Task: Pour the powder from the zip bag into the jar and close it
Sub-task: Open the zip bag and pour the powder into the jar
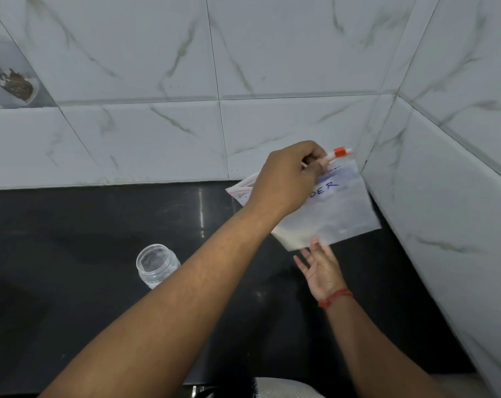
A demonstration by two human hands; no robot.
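Note:
A clear zip bag (338,214) with a white label and a red slider (340,152) is held tilted above the black counter, near the wall corner. White powder sits along its lower left edge. My left hand (286,179) reaches across and pinches the bag's top edge just left of the slider. My right hand (321,268) is under the bag, palm up and fingers spread, with its fingertips at the bag's bottom edge. A small clear jar (156,265) stands open on the counter to the left, partly behind my left forearm. No lid is in view.
The black counter (71,239) meets white marble-tiled walls (157,124) at the back and on the right (444,211), forming a corner behind the bag. A pale rounded object (283,389) shows at the bottom edge.

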